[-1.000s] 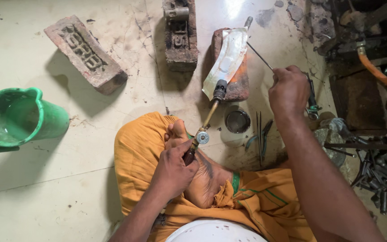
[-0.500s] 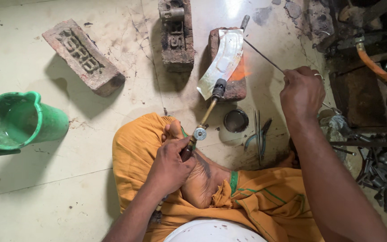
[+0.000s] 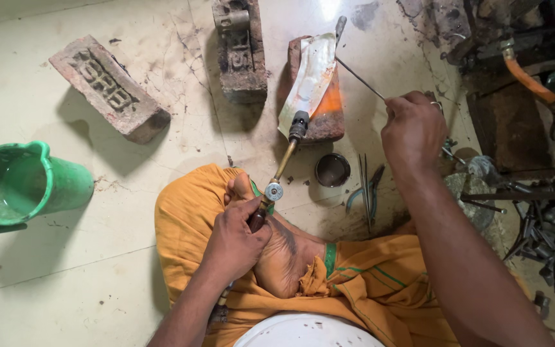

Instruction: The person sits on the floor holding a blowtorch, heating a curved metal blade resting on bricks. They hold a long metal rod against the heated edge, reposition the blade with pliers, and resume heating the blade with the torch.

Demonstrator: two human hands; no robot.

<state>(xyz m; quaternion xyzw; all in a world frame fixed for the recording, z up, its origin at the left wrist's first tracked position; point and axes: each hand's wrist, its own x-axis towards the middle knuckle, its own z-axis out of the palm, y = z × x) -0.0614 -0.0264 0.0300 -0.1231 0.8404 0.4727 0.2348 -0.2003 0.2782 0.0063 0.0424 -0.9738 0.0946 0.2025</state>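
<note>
My left hand (image 3: 236,241) grips the handle of a brass gas torch (image 3: 285,160) over my folded leg in orange cloth. The torch's black nozzle points at a bent shiny metal sheet (image 3: 309,80) leaning on a reddish brick (image 3: 332,119). An orange flame glow shows on the brick beside the sheet. My right hand (image 3: 412,128) pinches a thin metal rod (image 3: 361,78) whose far tip reaches the upper edge of the sheet.
Two more bricks lie on the pale floor, one flat brick (image 3: 110,87) at the left and one dark brick (image 3: 240,48) at the top. A green plastic jug (image 3: 24,186) sits far left. A small round tin (image 3: 332,170), pliers (image 3: 367,189) and a pile of metal parts (image 3: 547,238) crowd the right.
My right hand has moved right and slightly down, drawing the rod out along the sheet. The orange flame glow on the brick has appeared and grown. The torch hand stays in place.
</note>
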